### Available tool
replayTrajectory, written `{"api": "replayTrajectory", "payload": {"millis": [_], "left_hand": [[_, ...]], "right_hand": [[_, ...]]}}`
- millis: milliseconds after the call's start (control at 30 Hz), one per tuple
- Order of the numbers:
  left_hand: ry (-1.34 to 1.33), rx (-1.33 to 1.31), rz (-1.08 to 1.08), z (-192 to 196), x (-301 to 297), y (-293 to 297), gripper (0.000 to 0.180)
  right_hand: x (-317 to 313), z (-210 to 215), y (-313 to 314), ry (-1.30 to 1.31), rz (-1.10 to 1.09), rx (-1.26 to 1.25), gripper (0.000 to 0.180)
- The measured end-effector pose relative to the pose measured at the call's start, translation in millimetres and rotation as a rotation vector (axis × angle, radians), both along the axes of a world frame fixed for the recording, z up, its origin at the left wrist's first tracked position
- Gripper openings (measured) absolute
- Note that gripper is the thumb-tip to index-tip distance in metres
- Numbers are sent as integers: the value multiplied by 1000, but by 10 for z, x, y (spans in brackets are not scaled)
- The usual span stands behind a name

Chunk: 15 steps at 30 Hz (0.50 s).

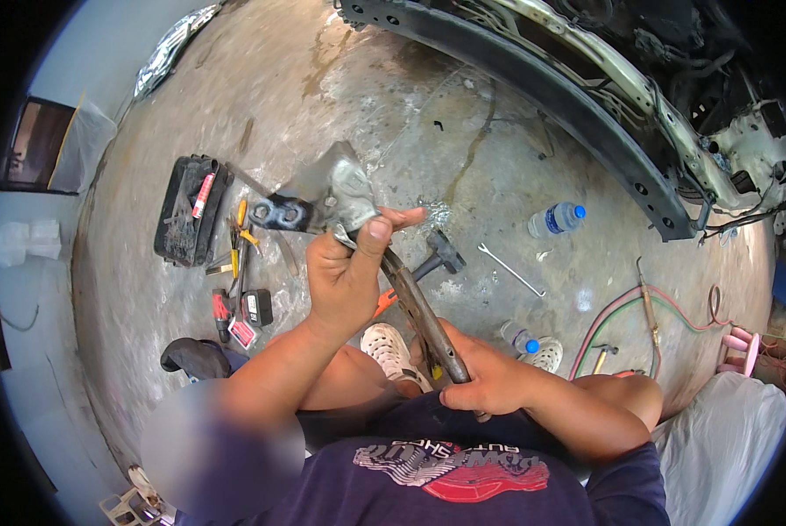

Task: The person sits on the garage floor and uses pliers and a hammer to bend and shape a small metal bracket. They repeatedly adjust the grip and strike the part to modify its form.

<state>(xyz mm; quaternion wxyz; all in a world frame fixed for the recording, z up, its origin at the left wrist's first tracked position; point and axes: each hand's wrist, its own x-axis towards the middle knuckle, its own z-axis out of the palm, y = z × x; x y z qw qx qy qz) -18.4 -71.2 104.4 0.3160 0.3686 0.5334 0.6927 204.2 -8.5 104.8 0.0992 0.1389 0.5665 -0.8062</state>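
Note:
My left hand [349,276] is closed on a bent metal bracket [345,184], its thumb against the lower edge and some fingers stretched out behind. The bracket is bare grey with a dark, holed flange on its left. My right hand [489,377] wraps round the lower end of a long rusty metal bar [428,324], held in front of my lap. The bar slants up to the bracket, its upper end close to my left hand; whether they are joined there I cannot tell. Below the bracket, a hammer [446,252] lies on the floor.
A black tray [187,210], yellow-handled pliers [248,237] and a red drill [221,316] lie left. To the right are a wrench [511,270], water bottles [555,221] and a torch [649,307] with hoses. A car's stripped front end [577,114] stands at far right.

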Motion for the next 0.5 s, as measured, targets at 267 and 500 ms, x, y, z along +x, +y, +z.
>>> {"api": "replayTrajectory", "payload": {"millis": [267,500], "left_hand": [[-141,19,64,-21,20,48,28],[-104,-54,151,-49,15,50,29]], "right_hand": [[-21,-29,-25,25,11,45,94],[-79,106,-29,-63,14,122,92]]}}
